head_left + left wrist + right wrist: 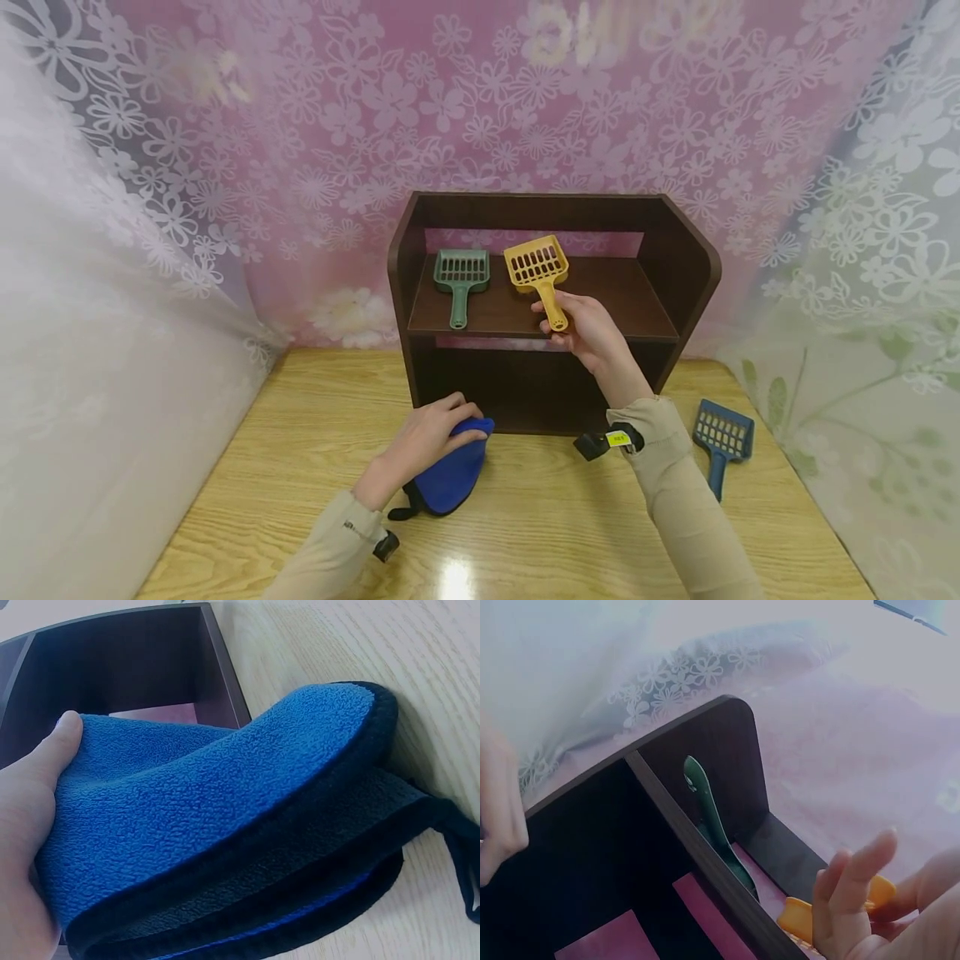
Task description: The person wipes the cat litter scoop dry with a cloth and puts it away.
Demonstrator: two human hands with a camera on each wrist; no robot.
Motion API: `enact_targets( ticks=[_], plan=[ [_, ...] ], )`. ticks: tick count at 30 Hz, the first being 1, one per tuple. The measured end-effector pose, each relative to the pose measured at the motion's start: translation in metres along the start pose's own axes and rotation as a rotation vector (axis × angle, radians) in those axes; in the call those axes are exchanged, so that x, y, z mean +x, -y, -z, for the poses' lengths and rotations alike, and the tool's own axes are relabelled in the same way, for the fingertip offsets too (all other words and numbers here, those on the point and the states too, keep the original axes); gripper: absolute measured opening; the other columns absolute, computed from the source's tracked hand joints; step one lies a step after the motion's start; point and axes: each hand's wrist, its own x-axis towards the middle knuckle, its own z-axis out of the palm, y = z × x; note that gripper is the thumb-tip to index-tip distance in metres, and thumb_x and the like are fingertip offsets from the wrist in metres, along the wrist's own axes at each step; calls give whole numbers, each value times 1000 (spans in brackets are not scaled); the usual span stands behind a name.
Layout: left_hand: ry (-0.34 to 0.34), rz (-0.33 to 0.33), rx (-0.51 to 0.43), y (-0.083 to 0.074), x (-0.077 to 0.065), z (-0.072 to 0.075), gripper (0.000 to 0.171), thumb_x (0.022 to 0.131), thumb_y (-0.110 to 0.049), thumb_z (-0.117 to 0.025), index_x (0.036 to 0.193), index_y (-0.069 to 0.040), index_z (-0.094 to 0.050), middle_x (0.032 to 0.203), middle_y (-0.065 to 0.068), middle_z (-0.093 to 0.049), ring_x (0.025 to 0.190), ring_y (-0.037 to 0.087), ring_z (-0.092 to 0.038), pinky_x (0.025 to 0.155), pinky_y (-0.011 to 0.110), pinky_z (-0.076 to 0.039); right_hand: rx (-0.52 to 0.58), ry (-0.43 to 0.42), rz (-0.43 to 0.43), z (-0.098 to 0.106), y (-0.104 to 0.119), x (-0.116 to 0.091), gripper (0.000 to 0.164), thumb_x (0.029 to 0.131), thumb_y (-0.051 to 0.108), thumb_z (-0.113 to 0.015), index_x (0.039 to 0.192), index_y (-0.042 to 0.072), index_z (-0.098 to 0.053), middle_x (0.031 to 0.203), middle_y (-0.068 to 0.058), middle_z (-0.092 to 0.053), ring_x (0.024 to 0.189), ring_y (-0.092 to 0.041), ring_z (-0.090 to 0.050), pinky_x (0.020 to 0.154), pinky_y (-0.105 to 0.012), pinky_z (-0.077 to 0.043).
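My right hand point(596, 333) holds a yellow litter scoop point(547, 289) by its handle, over the upper board of the dark brown shelf point(618, 296). Its slotted head points to the back. To its left, a green litter scoop point(459, 305) lies on that board, handle toward the front. My left hand point(420, 437) pinches a blue terry cloth mitt point(202, 787) with black edging and a black strap point(457, 847), in front of the shelf's lower left. In the left wrist view the thumb lies over the mitt's blue face, and the other fingers are hidden behind it.
A dark blue litter scoop point(717, 475) lies on the wooden table point(330, 417) at the right, beyond my right forearm. The shelf's side panels point(693, 258) rise at both ends of the upper board. Flowered curtains point(322, 250) hang behind and at both sides.
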Motion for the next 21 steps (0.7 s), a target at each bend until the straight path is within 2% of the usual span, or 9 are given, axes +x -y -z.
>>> enact_targets(
  ticks=[6, 11, 18, 21],
  plan=[
    [3, -1, -17, -1, 1, 2, 18, 97, -39, -67, 107, -24, -72, 91, -7, -60, 65, 1, -51, 54, 15, -40, -42, 5, -44, 2, 5, 10, 49, 112, 24, -37, 153, -3, -31, 104, -6, -66, 63, -8, -60, 54, -14, -50],
    [3, 0, -9, 0, 0, 0, 19, 97, -40, -66, 107, -25, -72, 90, -7, -59, 64, 0, -50, 54, 15, -39, -48, 2, -62, 0, 4, 14, 51, 112, 23, -37, 154, -2, -25, 102, -5, -67, 60, -9, -60, 57, -16, -53],
    [-3, -2, -10, 0, 0, -1, 18, 97, -40, -67, 106, -25, -72, 91, -8, -59, 64, 0, -50, 53, 14, -38, -33, -52, -55, -5, 3, 15, 52, 111, 30, -40, 153, -1, -31, 106, -5, -62, 62, -9, -56, 58, -17, -53],
    [-3, -2, -16, 0, 0, -1, 19, 97, -40, -67, 106, -25, -72, 90, -8, -59, 65, 1, -51, 53, 15, -39, -73, -44, -58, -5, 2, 16, 54, 111, 35, -40, 151, -1, -34, 103, -5, -61, 61, -10, -55, 56, -18, -52]
  ],
)
